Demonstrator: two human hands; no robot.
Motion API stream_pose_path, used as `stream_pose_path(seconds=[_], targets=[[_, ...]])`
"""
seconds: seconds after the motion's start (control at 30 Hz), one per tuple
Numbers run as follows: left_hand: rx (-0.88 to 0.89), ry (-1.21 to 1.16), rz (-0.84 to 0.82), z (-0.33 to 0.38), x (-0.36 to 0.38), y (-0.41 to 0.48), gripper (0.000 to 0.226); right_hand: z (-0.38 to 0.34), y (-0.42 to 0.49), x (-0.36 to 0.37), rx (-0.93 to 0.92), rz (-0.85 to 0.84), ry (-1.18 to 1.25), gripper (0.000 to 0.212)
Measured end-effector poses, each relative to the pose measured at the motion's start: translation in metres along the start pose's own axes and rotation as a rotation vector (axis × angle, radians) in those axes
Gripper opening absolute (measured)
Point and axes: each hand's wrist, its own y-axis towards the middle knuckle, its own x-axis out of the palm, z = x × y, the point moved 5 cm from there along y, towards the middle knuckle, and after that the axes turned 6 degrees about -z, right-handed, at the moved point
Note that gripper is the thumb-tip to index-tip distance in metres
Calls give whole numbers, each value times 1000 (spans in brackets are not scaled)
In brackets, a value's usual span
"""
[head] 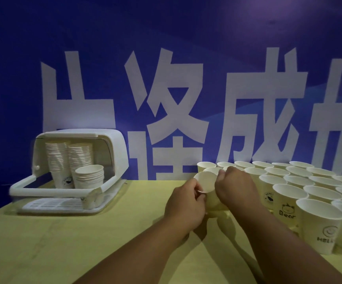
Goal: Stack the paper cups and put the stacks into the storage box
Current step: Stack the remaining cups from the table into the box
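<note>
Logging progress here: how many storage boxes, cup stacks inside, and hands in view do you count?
Storage box: 1
Cup stacks inside: 3, tall, tall, short
Hands: 2, left hand and right hand, both on a cup
Total: 6

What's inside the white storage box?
Three stacks of paper cups stand inside the storage box: two tall stacks at the back, a shorter stack in front. The front rail covers their bases; anything behind them is hidden.
</note>
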Motion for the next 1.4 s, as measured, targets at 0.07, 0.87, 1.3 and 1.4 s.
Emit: stream_pose_path(seconds=[0.07,0.87,1.3,1.4], targets=[[7,-6,37,2,-18,2,20,-10,-3,-7,-27,27,60,39],[229,110,611,-98,-264,-16,17,-168,-51,19,-469,4,537,11],[-5,514,403,-133,-280,-5,16,-268,-41,59,-302,-11,954,8],[-112,644,285,-143,-273,0,12,-264,-41,65,-341,-16,869,15]])
